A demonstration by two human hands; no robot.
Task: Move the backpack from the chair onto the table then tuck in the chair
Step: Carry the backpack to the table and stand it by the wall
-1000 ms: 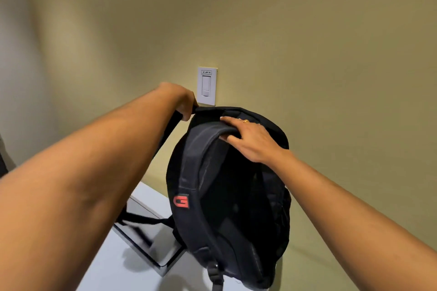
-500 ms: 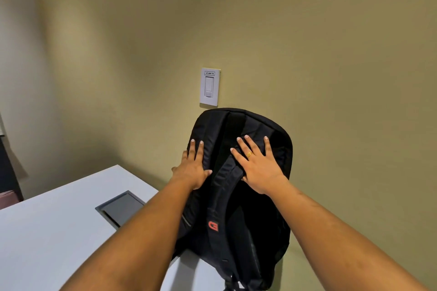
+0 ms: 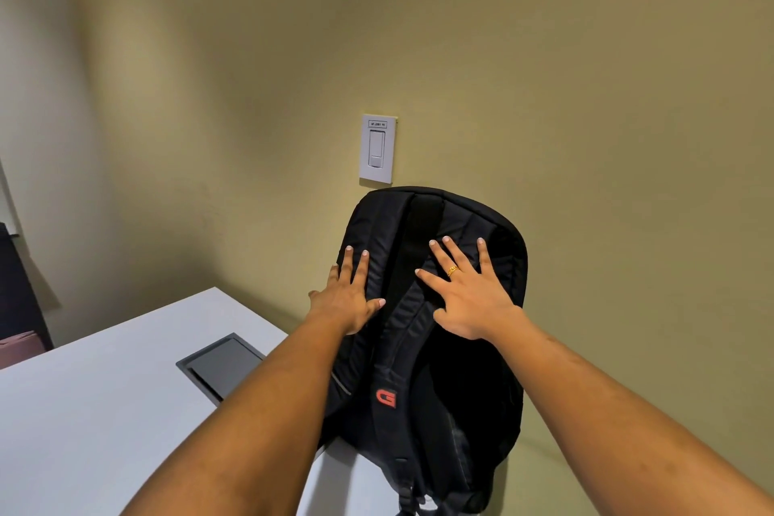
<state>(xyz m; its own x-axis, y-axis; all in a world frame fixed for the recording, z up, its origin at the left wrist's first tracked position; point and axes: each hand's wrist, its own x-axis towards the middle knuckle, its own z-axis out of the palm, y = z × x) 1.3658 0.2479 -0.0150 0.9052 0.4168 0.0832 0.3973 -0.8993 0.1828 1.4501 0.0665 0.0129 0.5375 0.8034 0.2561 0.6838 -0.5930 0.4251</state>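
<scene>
Our left hand (image 3: 347, 304) lies flat w/ fingers spread on the black fabric backpack (image 3: 435, 348), gripping nothing. The backpack stands upright at the white table (image 3: 104, 398) edge by the wall. Right hand (image 3: 469, 297): same, splayed. Risk: letting go, it could tip off.

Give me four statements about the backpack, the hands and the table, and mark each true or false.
1. The backpack stands upright on the table, next to the wall. True.
2. The left hand grips the top handle. False: it lies flat with fingers spread on the bag's back panel.
3. The right hand, wearing a ring, rests open on the backpack. True.
4. The wall switch is hidden behind the backpack. False: it shows just above the bag's top.
</scene>
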